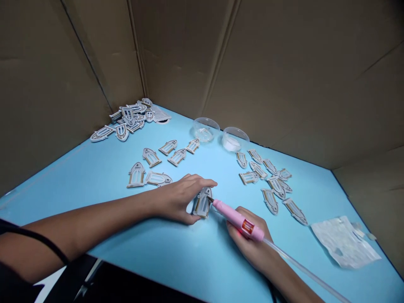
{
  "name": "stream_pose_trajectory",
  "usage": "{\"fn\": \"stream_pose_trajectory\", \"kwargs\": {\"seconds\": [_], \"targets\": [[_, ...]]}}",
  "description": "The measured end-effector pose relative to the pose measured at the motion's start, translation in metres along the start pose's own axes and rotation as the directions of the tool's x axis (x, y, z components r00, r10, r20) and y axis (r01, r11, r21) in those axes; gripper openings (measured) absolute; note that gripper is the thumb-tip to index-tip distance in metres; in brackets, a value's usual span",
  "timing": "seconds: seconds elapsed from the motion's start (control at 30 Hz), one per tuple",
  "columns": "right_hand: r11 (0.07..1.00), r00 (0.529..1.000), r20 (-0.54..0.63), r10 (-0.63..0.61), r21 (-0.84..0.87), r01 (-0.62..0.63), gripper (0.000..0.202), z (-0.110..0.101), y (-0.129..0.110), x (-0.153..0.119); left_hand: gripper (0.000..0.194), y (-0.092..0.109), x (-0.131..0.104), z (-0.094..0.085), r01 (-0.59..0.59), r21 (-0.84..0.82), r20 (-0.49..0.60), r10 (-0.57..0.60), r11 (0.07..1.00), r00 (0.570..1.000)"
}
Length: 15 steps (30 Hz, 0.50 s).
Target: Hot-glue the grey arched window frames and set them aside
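1) Pink pen-like tool (232, 214) rests in the right hand (254, 250), whose fingers and thumb are closed around its barrel; the dark tip (211, 199) reaches out ahead of those fingers to the edge of the arched piece (202, 203); whether it makes contact, I cannot tell
2) White with gold along the side, that arched piece sits between the thumb and forefinger of the left hand (176, 198); these two are clamped on it, thumb at the base, forefinger at the pointed top; the remaining left fingers fold behind, partly hidden
3) Clear tube (306, 267) leaves the tool's back end and runs over the right wrist, away from the fingers
4) Six similar pieces (136, 174) lie beyond the left fingers, off to their left; a scattered group (275, 185) lies beyond the right fingers, off to their right, some overlapping; a heap (128, 115) stands far past the left fingers, near the corner of the cardboard walls (268, 75)
5) Transparent tubs (206, 119), two side by side, stand straight beyond the left forefinger; a crumpled white sheet (345, 242) lies right of the right fingers; everything rests on the blue tabletop (164, 252)
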State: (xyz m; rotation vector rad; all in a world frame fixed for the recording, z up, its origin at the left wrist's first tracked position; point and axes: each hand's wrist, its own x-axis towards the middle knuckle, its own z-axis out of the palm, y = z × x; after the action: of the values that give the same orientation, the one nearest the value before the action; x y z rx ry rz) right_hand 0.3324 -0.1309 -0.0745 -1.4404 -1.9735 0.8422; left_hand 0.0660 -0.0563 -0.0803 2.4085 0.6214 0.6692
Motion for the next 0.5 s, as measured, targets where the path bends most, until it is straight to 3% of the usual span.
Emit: {"fn": "stream_pose_trajectory", "kwargs": {"seconds": [0.23,0.5], "targets": [[0.985,0.988,-0.028,-0.151,-0.086,0.148,0.025,0.0003,0.0012,-0.0006,0.076,0.002,0.0018,-0.0009,-0.06,-0.011,-0.015,0.06,0.998,0.998],[0.974,0.98,-0.026,-0.196,-0.122,0.191,0.026,-0.0001,-0.0003,-0.0022,0.074,0.0003,0.0014,-0.0004,-0.081,-0.003,-0.007,0.081,0.997,0.997]]}}
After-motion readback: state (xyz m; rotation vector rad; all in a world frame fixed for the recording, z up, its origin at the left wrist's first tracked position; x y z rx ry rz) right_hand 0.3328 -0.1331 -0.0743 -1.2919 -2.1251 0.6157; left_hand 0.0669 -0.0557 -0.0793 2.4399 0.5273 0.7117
